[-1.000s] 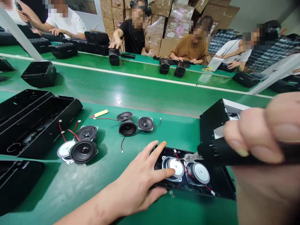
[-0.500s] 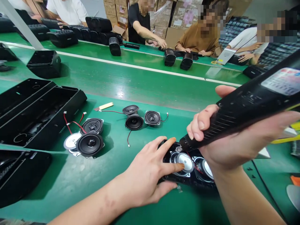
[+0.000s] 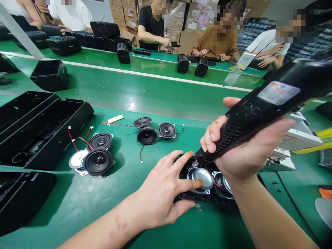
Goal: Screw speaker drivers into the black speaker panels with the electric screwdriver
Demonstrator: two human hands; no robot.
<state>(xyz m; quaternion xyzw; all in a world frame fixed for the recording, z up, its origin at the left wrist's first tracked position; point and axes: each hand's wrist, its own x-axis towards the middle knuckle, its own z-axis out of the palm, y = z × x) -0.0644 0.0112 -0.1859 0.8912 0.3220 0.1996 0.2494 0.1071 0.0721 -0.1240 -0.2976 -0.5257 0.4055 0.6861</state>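
My right hand (image 3: 241, 148) is wrapped round a black electric screwdriver (image 3: 241, 114). The tool slants down to the left, its tip at the far left corner of a black speaker housing (image 3: 190, 197). Two round speaker drivers with silver backs sit in the housing; the nearer to my left hand is the left driver (image 3: 204, 178). My left hand (image 3: 166, 190) grips the housing's left end, fingers spread over it, one fingertip on that driver and the thumb along the near edge. The screw point under the tip is too small to make out. My right forearm covers the housing's right end.
Loose drivers lie left (image 3: 98, 162) and beyond (image 3: 146, 136) my left hand, with red leads. A yellow-handled blade (image 3: 115, 119) is behind them. Black cabinets (image 3: 52, 128) stand at left. Across the green conveyor (image 3: 155, 91), several people work. Metal boxes (image 3: 303, 136) stand at right.
The screwdriver's rear end has swung lower and left in view, while its tip stays at the same corner. My left hand keeps its place. Across the line, a person in black has raised a dark piece.
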